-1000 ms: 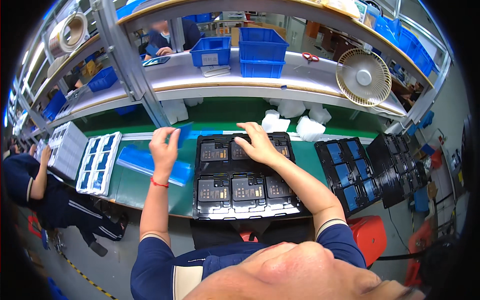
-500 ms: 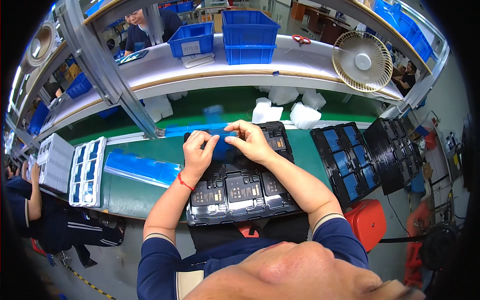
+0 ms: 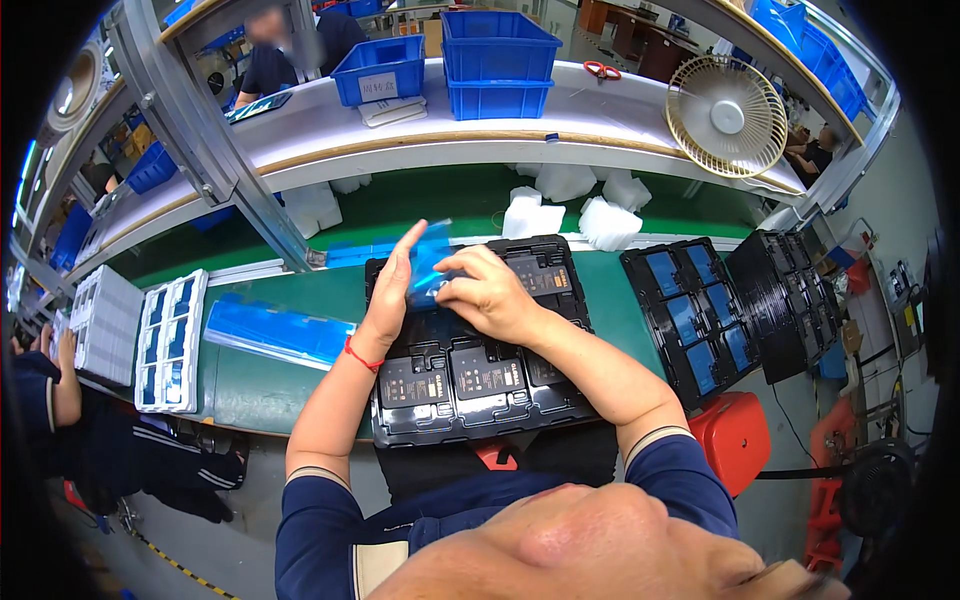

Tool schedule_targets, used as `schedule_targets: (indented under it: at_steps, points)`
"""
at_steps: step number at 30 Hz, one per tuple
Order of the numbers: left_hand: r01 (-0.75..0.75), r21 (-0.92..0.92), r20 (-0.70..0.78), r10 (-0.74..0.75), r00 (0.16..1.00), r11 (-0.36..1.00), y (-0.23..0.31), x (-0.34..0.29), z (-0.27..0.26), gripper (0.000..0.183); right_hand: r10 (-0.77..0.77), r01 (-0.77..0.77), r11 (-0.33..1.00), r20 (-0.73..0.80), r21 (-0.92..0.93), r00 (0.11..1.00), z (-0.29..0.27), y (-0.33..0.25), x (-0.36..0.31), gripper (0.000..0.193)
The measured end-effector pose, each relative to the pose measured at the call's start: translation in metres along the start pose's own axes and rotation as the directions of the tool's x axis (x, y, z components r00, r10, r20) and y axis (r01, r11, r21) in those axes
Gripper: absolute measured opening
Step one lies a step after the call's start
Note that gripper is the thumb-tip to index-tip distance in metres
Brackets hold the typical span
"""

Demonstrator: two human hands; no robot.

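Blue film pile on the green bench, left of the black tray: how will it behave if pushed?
Probably slippery: the pile looks glossy, so sheets might slide apart. Likely flexible rather than stiff, as the blue piece at the right hand looks thin. Unlikely to tip, since it lies flat.

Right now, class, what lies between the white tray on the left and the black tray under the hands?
In the head view, blue sheets lie between the white tray and the black tray, on the green tabletop; the left forearm crosses there.
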State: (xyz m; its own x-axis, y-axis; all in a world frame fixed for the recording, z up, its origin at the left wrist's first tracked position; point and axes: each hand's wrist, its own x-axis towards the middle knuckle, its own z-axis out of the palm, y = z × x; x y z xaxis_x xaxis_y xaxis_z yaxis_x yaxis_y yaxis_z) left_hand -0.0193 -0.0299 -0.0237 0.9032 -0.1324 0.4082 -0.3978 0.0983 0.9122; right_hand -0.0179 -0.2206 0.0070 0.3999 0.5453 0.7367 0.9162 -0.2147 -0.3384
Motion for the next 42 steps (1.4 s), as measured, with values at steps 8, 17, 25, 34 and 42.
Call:
schedule_targets:
  at_steps: [8, 17, 25, 34, 42]
  points:
    - [0.288, -0.126, 0.045, -0.284, 0.958, 0.949, -0.012, 0.001, -0.004, 0.035, 0.112, -0.116, 0.974, 0.028, 0.196, 0.993, -0.012, 0.001, 0.002, 0.014]
    - [0.193, 0.046, -0.381, -0.162, 0.91, 0.98, -0.026, 0.006, -0.011, 0.029, 0.644, -0.047, 0.245, -0.126, 0.968, 0.754, -0.044, 0.038, -0.009, 0.044]
    - [-0.097, 0.328, 0.014, 0.098, 0.995, 0.94, -0.001, -0.002, 0.003, 0.022, 0.546, -0.571, 0.778, 0.168, 0.261, 0.821, -0.019, 0.004, -0.001, 0.092]
    - [0.027, 0.274, -0.033, -0.019, 0.999, 0.961, -0.006, -0.001, -0.001, 0.029, 0.765, -0.765, 0.479, 0.224, 0.431, 0.605, -0.024, 0.032, -0.013, 0.018]
    - [0.013, 0.257, -0.029, -0.006, 1.0, 0.966, -0.004, -0.002, 0.0, 0.017, 0.799, -0.71, 0.466, 0.094, 0.528, 0.594, -0.051, 0.034, -0.018, 0.008]
